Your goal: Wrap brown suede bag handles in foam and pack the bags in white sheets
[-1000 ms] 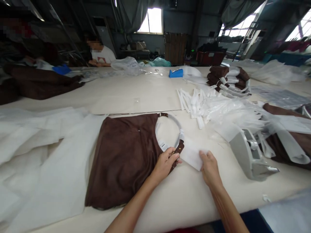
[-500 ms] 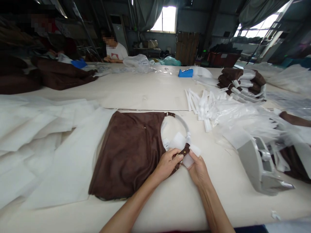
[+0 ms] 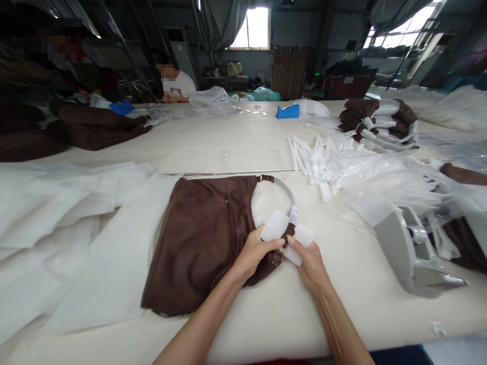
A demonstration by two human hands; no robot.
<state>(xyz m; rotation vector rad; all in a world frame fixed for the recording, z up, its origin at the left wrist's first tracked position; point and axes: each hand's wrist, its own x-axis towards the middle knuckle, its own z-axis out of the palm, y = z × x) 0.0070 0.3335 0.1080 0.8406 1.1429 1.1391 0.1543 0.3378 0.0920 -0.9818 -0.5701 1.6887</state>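
Note:
A brown suede bag [image 3: 201,238] lies flat on the white table [image 3: 228,142]. Its curved handle [image 3: 283,190] is wrapped in white. My left hand [image 3: 256,251] pinches the brown strap end and a white foam sheet [image 3: 279,225] at the handle's base. My right hand [image 3: 310,258] is closed on the other side of the same sheet, folding it round the strap. Both hands nearly touch each other.
White sheets [image 3: 64,223] spread at the left. Foam strips [image 3: 315,157], clear plastic bags [image 3: 373,177] and a grey tape dispenser [image 3: 413,248] lie to the right. Wrapped brown bags [image 3: 376,121] are stacked further back, beside a blue dispenser [image 3: 287,111]. Other people sit at the far left.
My right hand brought the white sheet from the table in to the strap end, and both hands now fold it round the strap. The view shifted a little.

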